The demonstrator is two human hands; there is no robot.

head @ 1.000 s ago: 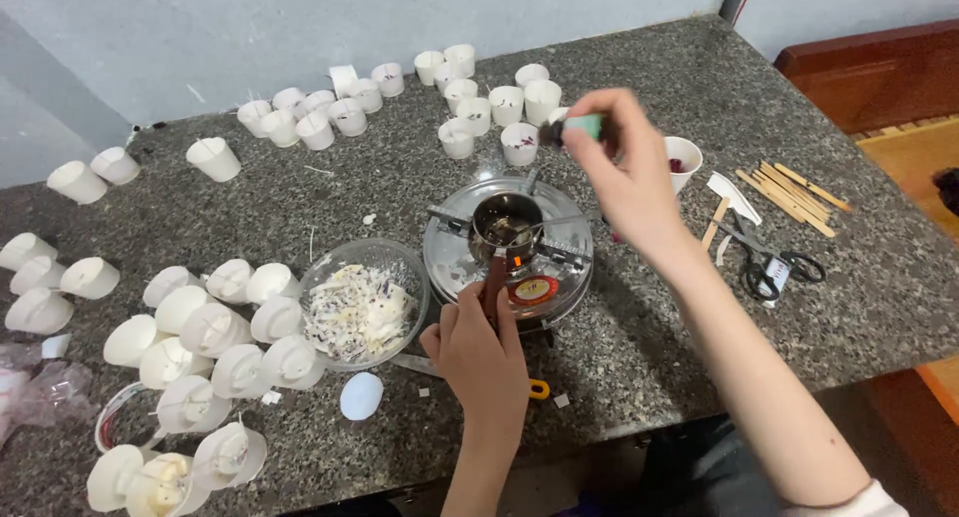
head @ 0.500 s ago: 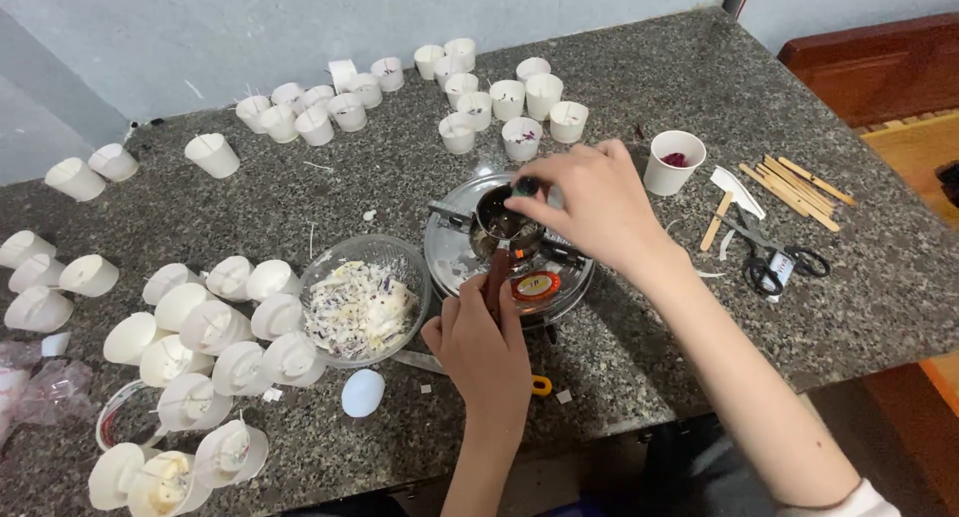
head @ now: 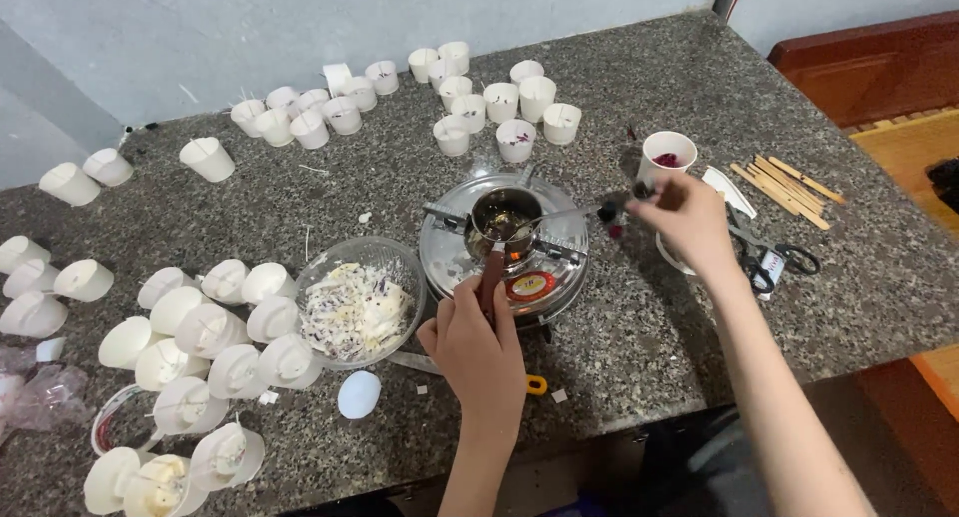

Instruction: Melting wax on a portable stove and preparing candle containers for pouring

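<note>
Left hand (head: 478, 345): fingers wrapped round pot handle (head: 490, 275) on stove (head: 504, 247). Right hand (head: 689, 222): fingers pinching small dark bottle (head: 644, 190) beside white cup (head: 667, 154). Granite worktop (head: 639, 337).

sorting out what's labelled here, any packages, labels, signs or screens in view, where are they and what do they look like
Round label: front of the stove, beside the left hand; red and orange.
Tag: on the scissors right of the right hand; small, white.
Clear bag: left table edge; crumpled.
No signs or screens.
</note>
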